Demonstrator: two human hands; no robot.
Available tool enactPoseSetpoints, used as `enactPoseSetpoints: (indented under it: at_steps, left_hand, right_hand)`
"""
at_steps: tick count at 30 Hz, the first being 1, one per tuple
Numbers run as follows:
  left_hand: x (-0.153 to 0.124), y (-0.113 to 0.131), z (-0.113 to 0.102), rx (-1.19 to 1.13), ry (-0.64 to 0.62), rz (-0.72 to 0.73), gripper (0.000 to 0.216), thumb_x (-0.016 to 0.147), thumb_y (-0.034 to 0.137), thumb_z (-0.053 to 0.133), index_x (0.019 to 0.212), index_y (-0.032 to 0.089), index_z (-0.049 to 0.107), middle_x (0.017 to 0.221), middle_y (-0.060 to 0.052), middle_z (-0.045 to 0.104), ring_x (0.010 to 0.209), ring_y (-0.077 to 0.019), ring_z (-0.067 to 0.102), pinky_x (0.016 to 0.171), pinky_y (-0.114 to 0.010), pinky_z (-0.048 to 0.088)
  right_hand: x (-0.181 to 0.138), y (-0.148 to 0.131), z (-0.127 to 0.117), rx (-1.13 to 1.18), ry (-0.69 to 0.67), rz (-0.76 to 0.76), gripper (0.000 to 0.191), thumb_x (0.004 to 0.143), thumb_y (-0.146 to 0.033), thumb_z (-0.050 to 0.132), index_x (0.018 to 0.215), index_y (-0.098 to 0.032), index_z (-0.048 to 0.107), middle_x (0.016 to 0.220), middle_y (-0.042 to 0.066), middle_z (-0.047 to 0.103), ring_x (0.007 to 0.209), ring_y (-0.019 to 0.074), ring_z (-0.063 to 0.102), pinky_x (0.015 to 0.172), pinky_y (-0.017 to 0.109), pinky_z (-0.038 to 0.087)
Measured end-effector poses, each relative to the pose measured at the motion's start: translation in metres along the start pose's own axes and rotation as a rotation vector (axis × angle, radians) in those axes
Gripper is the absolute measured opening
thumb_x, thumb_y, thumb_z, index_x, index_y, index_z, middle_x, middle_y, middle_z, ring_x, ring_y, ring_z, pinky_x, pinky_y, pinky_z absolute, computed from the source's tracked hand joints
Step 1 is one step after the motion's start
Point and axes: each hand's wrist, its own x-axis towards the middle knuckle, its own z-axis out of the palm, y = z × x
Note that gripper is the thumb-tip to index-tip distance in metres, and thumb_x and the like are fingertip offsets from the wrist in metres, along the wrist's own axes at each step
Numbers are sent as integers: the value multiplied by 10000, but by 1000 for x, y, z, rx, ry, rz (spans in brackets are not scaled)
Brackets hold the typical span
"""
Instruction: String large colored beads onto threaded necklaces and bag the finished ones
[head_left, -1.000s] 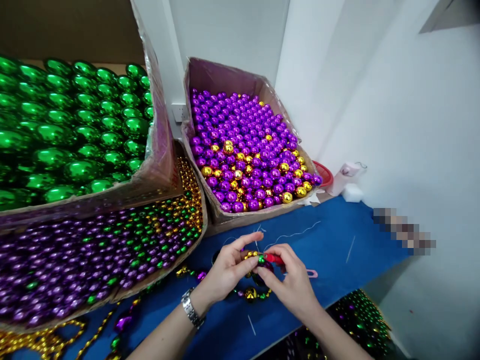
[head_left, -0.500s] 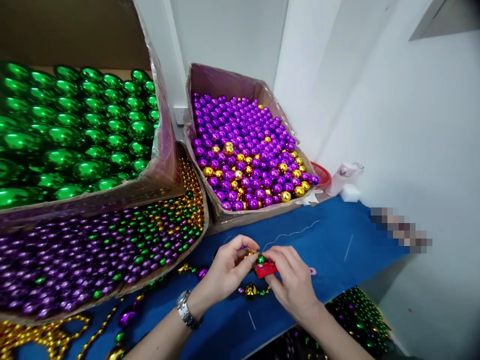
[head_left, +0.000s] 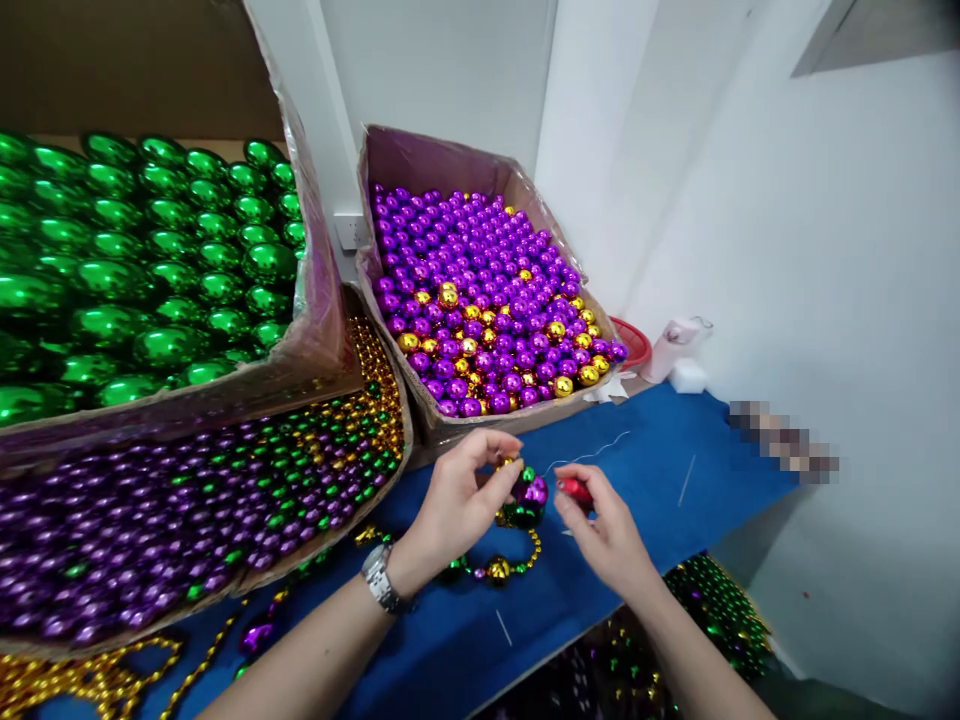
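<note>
My left hand, with a metal watch on the wrist, pinches a bead strand near its gold beads. A shiny purple bead and small green beads hang just right of its fingertips. The strand loops down to a gold ball bead on the blue tabletop. My right hand is a short way to the right, its fingers closed around a small red tool, mostly hidden in the grip. A thin pale thread curls over the cloth behind the hands.
Behind stands a box of purple and gold balls. At left, a box of large green beads rises above a box of small mixed beads. Gold bead strands lie front left. A red basket sits behind; more beads are lower right.
My right hand has drawn away from the left with the red tool. My left hand has risen slightly, and the purple bead now shows between the hands.
</note>
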Motion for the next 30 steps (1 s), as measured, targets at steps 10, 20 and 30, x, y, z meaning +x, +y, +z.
enactPoseSetpoints:
  at_steps: [10, 20, 30]
  left_hand:
    - [37, 73, -5, -6, 100, 354, 198, 802, 189, 592, 994, 143, 586, 967, -70, 626, 861, -174, 620, 605, -224, 583]
    - [64, 163, -30, 228, 246, 639, 258, 759, 65, 607, 1009, 130, 601, 956, -61, 658, 881, -194, 648, 672, -263, 593]
    - [85, 252, -43, 499, 408, 765, 164, 768, 99, 482, 871, 115, 609, 864, 50, 586, 966, -241, 623, 543, -168, 434]
  right_hand:
    - [-33, 40, 15, -13, -74, 34, 358, 865, -326, 533, 1212, -236, 524, 1073, 79, 593, 981, 224, 574, 830, 373, 479]
    - [-10, -34, 65, 648, -322, -23, 924, 714, -230, 701, 1462, -248, 159, 1432, 102, 349, 1249, 245, 411, 1010, 401, 355]
    - [35, -46, 109, 1062, -714, -44, 991, 519, -546, 784, 1364, -211, 388, 1330, 99, 490, 1224, 265, 451, 1019, 404, 324]
